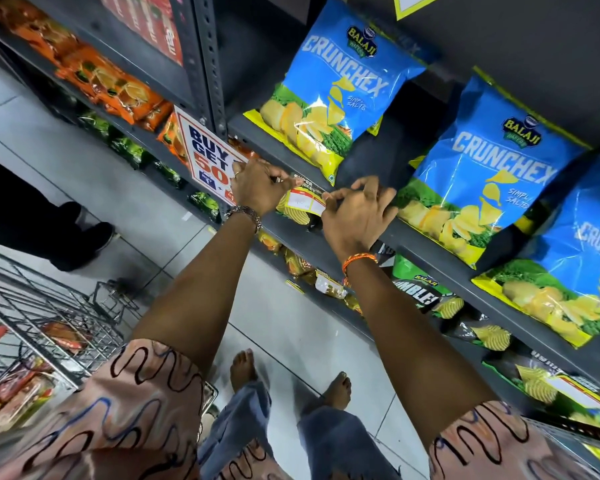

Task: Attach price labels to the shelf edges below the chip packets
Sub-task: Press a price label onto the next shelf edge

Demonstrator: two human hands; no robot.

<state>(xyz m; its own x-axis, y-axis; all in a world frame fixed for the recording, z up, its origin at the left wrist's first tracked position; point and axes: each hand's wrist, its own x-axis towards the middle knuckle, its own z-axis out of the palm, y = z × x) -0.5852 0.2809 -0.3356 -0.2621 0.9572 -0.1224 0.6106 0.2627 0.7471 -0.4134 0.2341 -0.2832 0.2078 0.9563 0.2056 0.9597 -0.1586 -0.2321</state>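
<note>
A white price label with a red border [305, 199] lies against the grey shelf edge [426, 244] below the leftmost blue chip packet [329, 88]. My left hand [257, 183] pinches the label's left end. My right hand [357, 211] pinches its right end with thumb and forefinger. Two more blue chip packets [489, 181] [575, 271] lie further right on the same shelf. Part of the label is hidden behind my fingers.
A white "BUY GET 50" sign [207, 154] hangs on the grey upright left of my hands. Lower shelves hold green and black packets [420, 289] with labels on them. A wire basket [49, 323] with snacks stands at the lower left. Another person's dark shoes [80, 233] are on the tiled floor.
</note>
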